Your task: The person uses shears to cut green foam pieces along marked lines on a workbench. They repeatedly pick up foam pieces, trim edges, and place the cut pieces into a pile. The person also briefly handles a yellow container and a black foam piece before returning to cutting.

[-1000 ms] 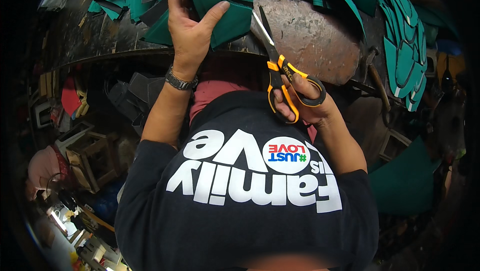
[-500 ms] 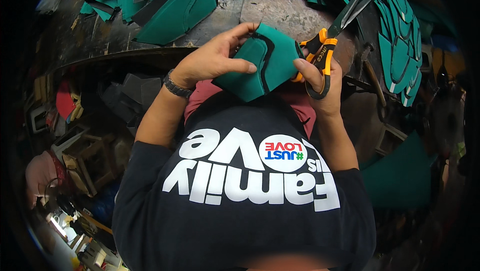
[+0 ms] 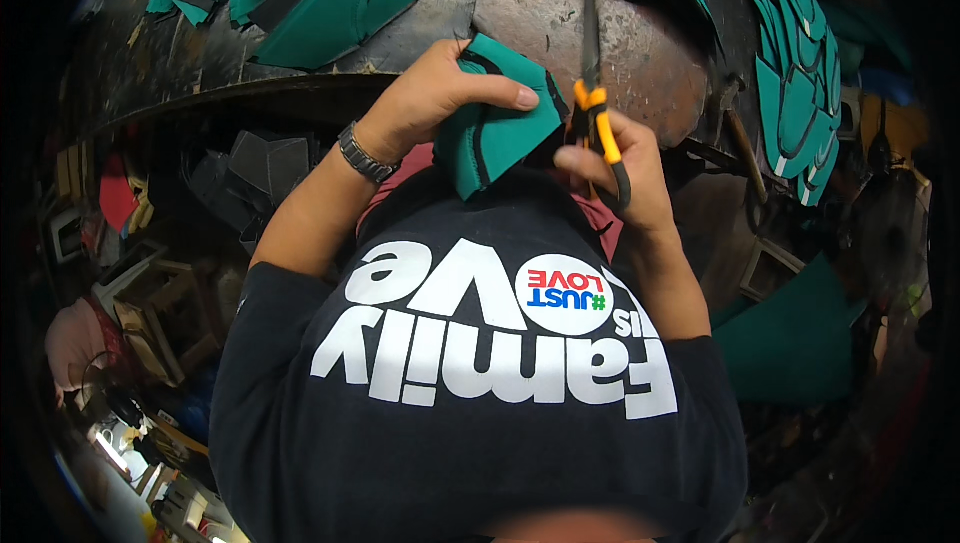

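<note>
My left hand (image 3: 455, 93) grips a flat green fabric piece (image 3: 505, 138) with a curved black strip along it, the thumb lying across its face and the other fingers hidden behind. Just to the right, my right hand (image 3: 630, 168) is closed around a pair of scissors (image 3: 600, 123) with orange and black handles. Their long blades point away from me over the work surface and look closed together. The scissors' handles are close to the right edge of the fabric piece; whether they touch, I cannot tell.
A worn dark work table (image 3: 440, 33) curves ahead of me. Several green pieces (image 3: 345, 8) lie in a pile at its far left, and overlapping green panels (image 3: 795, 73) hang over its right side. A hammer-like tool (image 3: 745, 143) rests at the right edge. Dark scraps (image 3: 270, 168) lie below left.
The scissors have swung leftward, so their blades now point straight ahead and look closed. The fabric piece has turned and shifted slightly left; my left thumb has moved across it toward its right edge.
</note>
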Demonstrator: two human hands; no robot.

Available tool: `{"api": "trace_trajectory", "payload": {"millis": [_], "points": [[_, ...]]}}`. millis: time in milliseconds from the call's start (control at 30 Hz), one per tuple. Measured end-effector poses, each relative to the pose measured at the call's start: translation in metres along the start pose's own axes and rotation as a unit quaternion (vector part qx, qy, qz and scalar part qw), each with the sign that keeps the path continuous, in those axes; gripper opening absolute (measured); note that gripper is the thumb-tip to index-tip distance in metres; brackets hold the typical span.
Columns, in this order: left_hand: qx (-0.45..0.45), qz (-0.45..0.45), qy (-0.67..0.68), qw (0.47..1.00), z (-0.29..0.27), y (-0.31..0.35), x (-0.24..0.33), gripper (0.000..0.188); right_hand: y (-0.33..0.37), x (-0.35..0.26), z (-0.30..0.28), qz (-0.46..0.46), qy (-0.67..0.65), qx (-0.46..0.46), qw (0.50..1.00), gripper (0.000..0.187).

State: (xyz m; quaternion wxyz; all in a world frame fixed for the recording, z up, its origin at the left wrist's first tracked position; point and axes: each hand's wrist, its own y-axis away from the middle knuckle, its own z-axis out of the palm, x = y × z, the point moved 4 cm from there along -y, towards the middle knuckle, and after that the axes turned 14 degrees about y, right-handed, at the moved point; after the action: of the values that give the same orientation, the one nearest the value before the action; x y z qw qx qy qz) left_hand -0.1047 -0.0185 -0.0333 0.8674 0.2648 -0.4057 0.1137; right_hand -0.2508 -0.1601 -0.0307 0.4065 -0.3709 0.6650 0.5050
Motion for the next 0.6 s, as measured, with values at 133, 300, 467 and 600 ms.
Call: {"api": "trace_trajectory", "payload": {"millis": [133,300,467,600], "points": [[0.002,0.007,0.035,0.999,-0.006,0.003,0.009,0.027,0.015,0.012,-0.005,0.043,-0.019,-0.122,0.991,0.036],[0.026,0.046,0.032,0.998,-0.011,0.003,0.013,0.027,0.020,0.021,-0.011,0.063,0.029,-0.206,0.976,0.043],[0.047,0.068,-0.014,0.997,-0.015,0.002,0.012,0.029,0.020,0.022,-0.009,0.057,0.019,-0.226,0.972,0.046],[0.048,0.070,-0.017,0.996,-0.016,0.003,0.012,0.030,0.018,0.021,-0.008,0.071,0.051,-0.219,0.972,0.046]]}}
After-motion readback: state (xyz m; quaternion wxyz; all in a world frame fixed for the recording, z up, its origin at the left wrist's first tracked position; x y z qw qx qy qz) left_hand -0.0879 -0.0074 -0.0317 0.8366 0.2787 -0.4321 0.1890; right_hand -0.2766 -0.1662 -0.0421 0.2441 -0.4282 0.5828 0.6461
